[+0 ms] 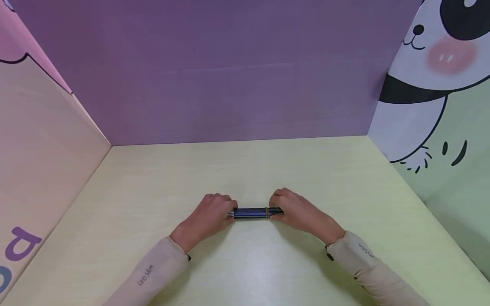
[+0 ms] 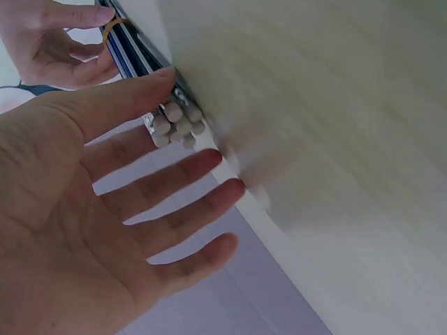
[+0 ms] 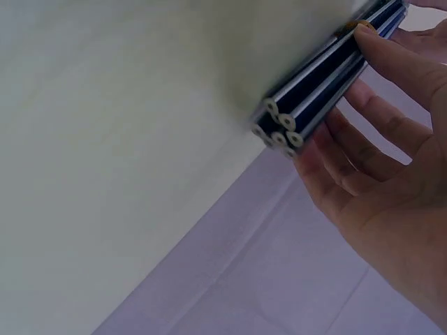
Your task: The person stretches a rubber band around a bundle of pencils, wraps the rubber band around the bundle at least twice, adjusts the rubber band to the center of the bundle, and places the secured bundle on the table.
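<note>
A bundle of dark blue striped pencils lies crosswise between the two hands, low over the table. Around it, nearer the right end, runs a yellowish rubber band. My left hand pinches the left end between thumb and forefinger; its other fingers are spread in the left wrist view. White erasers and silvery ferrules show at that end. At the other end, my right hand grips the bundle beside the band, thumb on one side and fingers on the other. Unsharpened pencil ends poke out there.
The pale wood-look table is bounded by a purple back wall. A pinkish panel stands at the left, and a green panel with a panda drawing at the right.
</note>
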Available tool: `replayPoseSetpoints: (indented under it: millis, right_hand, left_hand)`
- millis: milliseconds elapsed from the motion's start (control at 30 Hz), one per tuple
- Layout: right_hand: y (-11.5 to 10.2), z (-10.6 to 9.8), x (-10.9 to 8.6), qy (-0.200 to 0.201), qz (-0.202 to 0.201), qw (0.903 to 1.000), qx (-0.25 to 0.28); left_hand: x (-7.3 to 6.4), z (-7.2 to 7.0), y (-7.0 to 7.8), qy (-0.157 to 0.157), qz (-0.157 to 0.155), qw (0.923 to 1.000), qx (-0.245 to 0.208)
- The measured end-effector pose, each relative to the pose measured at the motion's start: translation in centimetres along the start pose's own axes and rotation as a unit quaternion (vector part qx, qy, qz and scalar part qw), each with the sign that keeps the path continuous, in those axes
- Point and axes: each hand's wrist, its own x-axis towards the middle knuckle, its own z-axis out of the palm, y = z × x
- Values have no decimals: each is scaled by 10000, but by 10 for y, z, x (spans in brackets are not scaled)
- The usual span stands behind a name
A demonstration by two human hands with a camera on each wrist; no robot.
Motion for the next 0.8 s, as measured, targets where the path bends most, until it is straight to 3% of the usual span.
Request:
replayPoseSetpoints:
  millis: [267,467,633,800]
  right_hand:
    - [1,-1,-2,-201,151,9997,72]
    - [0,-16,-7,-180,656,9973,281]
    - [5,-32,-15,269,747,9967,189]
    - [22,-45,-37,885,786,9912,-600]
  left_hand:
    - [0,0,2,-74,-69,9999,47]
    - [-1,-7,0,-326,-252,9991,-82]
    - [-8,-14,-7,-118,-567,9981,-187]
    - [-27,-19,-18,354,-695,9969,50]
